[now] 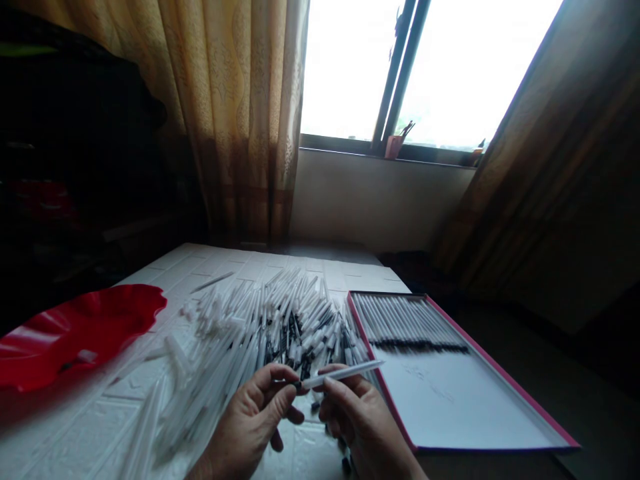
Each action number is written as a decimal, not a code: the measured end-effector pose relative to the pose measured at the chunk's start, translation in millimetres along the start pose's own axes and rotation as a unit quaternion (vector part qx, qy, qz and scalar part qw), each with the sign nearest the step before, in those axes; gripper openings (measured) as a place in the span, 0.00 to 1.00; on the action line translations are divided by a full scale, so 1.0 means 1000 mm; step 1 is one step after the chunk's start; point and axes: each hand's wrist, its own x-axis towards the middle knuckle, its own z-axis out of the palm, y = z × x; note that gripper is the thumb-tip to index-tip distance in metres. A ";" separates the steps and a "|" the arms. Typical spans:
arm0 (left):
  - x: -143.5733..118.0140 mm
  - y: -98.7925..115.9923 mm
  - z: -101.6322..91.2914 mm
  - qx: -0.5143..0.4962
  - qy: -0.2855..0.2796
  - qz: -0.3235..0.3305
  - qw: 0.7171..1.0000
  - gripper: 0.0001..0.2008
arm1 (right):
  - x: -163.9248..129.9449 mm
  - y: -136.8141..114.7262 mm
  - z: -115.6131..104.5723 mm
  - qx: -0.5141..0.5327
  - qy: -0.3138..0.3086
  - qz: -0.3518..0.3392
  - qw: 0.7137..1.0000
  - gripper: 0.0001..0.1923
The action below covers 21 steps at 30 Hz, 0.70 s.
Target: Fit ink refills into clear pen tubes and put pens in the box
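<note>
Now, left to right, this is what lies before you.

Red dish (pixel 75 330): it sits at the far left of the counter (pixel 345 273), wavy-rimmed, with a small pale piece lying inside it.

Loose tube (pixel 213 281): one thin white barrel lies by itself on the counter, behind the heap and apart from it.

Heap of pen parts (pixel 265 320): white barrels and black-tipped refills are spread across the middle of the counter, from beside the dish to the edge of the tray. The nearest ones are blurred.

Your left hand (pixel 255 417): the fingers (pixel 277 407) are closed in a pinch on the dark end of the pen, thumb against forefinger, low over the near edge of the heap.

Pen (pixel 340 375): a white barrel held between your two hands, nearly level, its free end reaching out over the tray's left rim.

Your right hand (pixel 357 417): the fingers are closed round the pen's barrel just right of the left hand's pinch; the two hands almost touch.

Tray (pixel 500 377): flat, white-floored and pink-rimmed, it lies just right of the heap. A row of pens (pixel 407 323) lies side by side in its far half, dark tips toward you.

Window (pixel 425 67): bright, behind the counter, with curtains on both sides.
</note>
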 end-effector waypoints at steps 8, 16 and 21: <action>0.001 -0.011 -0.002 0.018 0.000 0.016 1.000 0.26 | -0.005 -0.004 0.010 -0.019 0.017 -0.021 0.999 0.24; -0.001 0.003 0.001 0.050 0.008 0.006 0.999 0.30 | -0.007 -0.007 0.010 -0.089 0.001 -0.028 0.996 0.25; -0.002 -0.003 -0.005 0.108 0.025 0.068 0.992 0.24 | -0.006 -0.005 0.008 -0.112 0.001 -0.044 0.993 0.25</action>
